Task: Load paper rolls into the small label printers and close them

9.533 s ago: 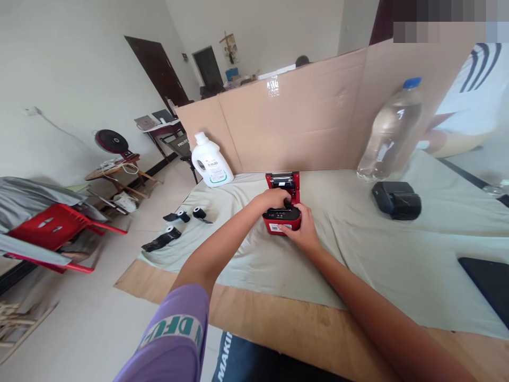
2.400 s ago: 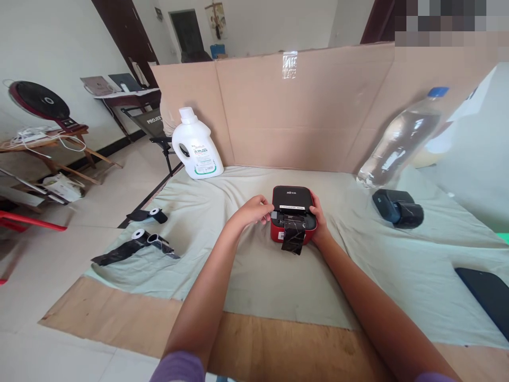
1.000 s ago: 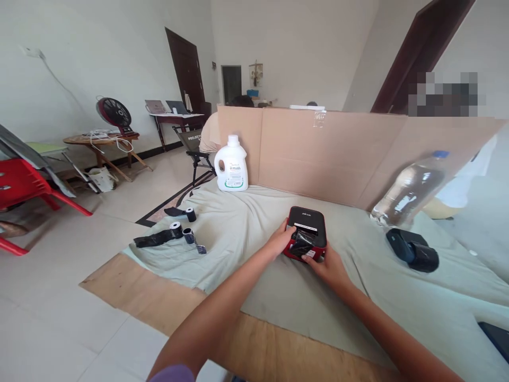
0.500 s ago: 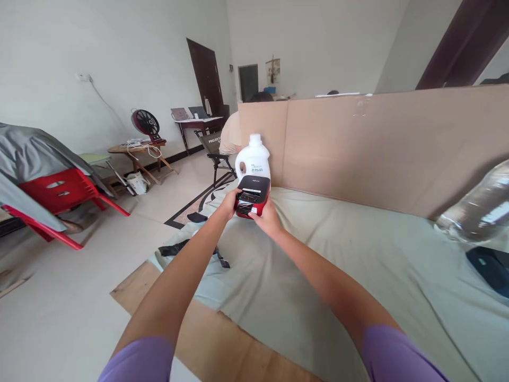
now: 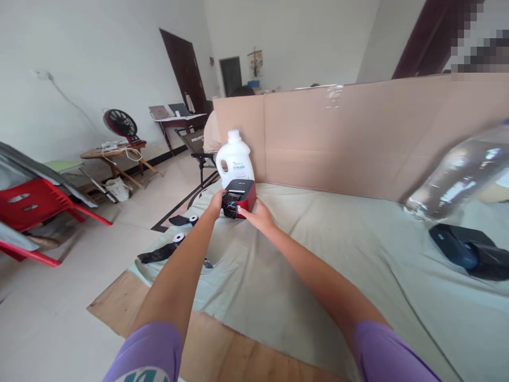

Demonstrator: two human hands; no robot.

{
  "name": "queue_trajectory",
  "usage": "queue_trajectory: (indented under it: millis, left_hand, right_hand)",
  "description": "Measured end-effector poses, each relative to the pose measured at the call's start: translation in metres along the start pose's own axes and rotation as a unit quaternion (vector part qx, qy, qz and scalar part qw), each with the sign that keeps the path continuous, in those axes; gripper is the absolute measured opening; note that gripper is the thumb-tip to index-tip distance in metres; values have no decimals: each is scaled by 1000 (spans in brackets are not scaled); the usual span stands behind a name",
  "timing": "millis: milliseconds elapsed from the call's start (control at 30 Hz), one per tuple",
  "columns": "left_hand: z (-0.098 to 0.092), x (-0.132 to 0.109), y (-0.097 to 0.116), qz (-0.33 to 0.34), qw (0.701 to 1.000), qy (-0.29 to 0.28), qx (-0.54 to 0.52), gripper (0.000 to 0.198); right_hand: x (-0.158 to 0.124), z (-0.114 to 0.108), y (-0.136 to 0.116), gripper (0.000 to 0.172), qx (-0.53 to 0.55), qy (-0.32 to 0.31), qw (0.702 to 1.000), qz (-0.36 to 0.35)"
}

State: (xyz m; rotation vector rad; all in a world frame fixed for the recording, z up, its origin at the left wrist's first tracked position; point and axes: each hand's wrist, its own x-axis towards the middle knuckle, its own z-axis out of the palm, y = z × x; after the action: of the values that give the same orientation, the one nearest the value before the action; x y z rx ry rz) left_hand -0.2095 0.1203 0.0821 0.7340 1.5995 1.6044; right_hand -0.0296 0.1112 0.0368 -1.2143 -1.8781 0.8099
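Note:
A small red and black label printer [image 5: 243,190] is held between my two hands on the pale green cloth, right in front of a white detergent jug [image 5: 238,159]. A dark, shiny strip hangs at its front. My left hand [image 5: 217,203] grips its left side, fingers partly hidden. Along the right side lies my right hand [image 5: 261,215], its thumb at the front corner. Left of my left forearm, a white roll core [image 5: 178,239] lies with a black strip [image 5: 158,253]; another roll [image 5: 193,219] is just beyond.
A tall cardboard panel [image 5: 330,138] stands behind the cloth [image 5: 302,276]. On the right are a clear plastic bottle [image 5: 457,172] and a dark object [image 5: 469,252]. A red chair [image 5: 35,204] and a fan [image 5: 121,123] are left. Someone's sleeve [image 5: 210,135] shows behind the jug.
The view has turned right. The label printer has turned in my hands, showing more of its red right side, and sits lower against the jug. More of the rolls at left shows.

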Motion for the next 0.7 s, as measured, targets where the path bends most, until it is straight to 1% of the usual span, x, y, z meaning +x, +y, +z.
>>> queue_trajectory:
  millis: [33,67,100,133,167,200,233,267,300,333,367,400,433,467,500,600,633,700]
  left_hand:
    - [1,-14,2,35,999,31,7,24]
    - [4,-31,1,87,994,61,19,27]
    - [9,-51,-3,147,985,77,35,30]
    - [16,-74,-10,235,966,78,69,31]
    - [25,-99,-21,316,940,38,121,30]
    - [36,-126,-34,365,910,-65,189,27]
    - [48,-154,-48,385,865,-188,261,28]
    - [61,-181,-63,401,807,-287,325,31]
    - [73,-206,-77,413,746,-360,378,36]
    - [84,-229,-89,418,692,-412,421,43]
    - [93,-248,-99,422,646,-445,455,49]
    - [101,-263,-106,424,611,-464,481,55]
    - [107,-274,-110,425,587,-473,501,60]
    - [111,-281,-113,426,570,-477,516,63]
    - [112,-285,-113,428,559,-478,525,65]
    - [110,-286,-110,433,539,-486,534,66]
    - [108,-286,-109,432,539,-488,534,66]
    - [104,-286,-108,430,542,-491,530,67]
  right_hand:
    - [-13,-23,7,74,-21,6,1000,16]
    - [-28,-52,18,76,-56,14,998,26]
    - [-44,-86,32,74,-98,29,995,20]
    - [-63,-123,49,71,-150,46,987,19]
    - [-82,-163,66,67,-212,68,975,26]
    - [-102,-205,83,64,-274,98,956,41]
    - [-122,-245,99,64,-333,139,929,76]
    - [-141,-283,113,66,-387,183,895,122]
    - [-158,-317,124,70,-428,222,859,173]
    - [-173,-346,134,72,-452,248,827,225]
    - [-184,-371,141,74,-459,258,803,280]
    - [-192,-391,148,76,-453,256,788,330]
    - [-198,-406,154,77,-437,245,781,372]
    - [-201,-418,159,79,-416,230,782,403]
    - [-202,-426,164,81,-396,214,788,419]
    - [-199,-440,175,90,-363,176,818,410]
    - [-198,-443,177,91,-359,167,825,404]
    - [-194,-445,178,94,-355,156,828,404]
